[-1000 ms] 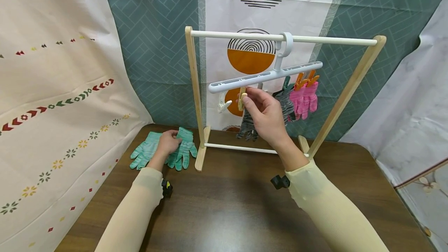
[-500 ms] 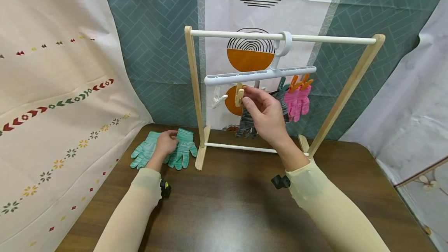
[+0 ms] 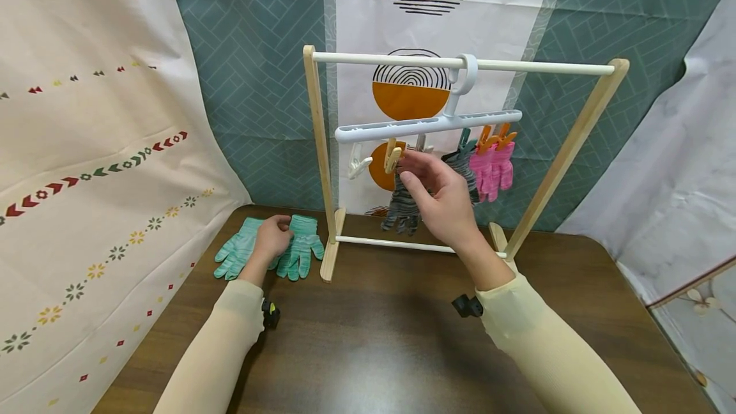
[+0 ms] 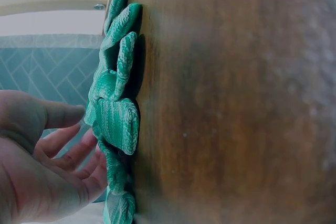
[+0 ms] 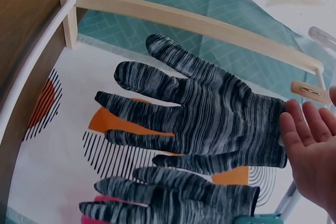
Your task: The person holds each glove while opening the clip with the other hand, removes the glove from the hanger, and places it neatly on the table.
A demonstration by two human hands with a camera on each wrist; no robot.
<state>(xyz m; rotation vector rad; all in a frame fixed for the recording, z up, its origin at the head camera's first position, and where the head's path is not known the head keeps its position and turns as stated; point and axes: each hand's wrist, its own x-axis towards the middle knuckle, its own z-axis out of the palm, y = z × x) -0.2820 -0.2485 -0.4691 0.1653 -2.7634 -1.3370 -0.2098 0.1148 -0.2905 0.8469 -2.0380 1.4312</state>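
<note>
My right hand point(image 3: 443, 200) is at the hanger with nothing in its grasp, its fingers just right of a pale yellow clothes peg point(image 3: 393, 156). Fingertips of that hand lie close to the cuff of a black-and-grey striped glove point(image 5: 226, 119); whether they touch it is unclear. The glove hangs from the light-blue hanger point(image 3: 420, 125), with a second striped glove point(image 5: 184, 198) beside it. Down at the left, my left hand point(image 3: 273, 237) rests by two mint-green gloves point(image 3: 301, 249) on the table. Its relaxed fingers point(image 4: 76, 153) touch the green knit.
The hanger hooks over the white rail point(image 3: 529, 66) of a wooden rack point(image 3: 575, 152). Pink gloves point(image 3: 492, 168) hang from orange pegs point(image 3: 496, 138) at its right end. A white peg point(image 3: 359, 163) dangles at its left end. The brown table point(image 3: 368, 324) lies below.
My right hand has let go of the yellow peg and shifted slightly to the right. The hanger has swung to a more level position. My left hand stays nearly still.
</note>
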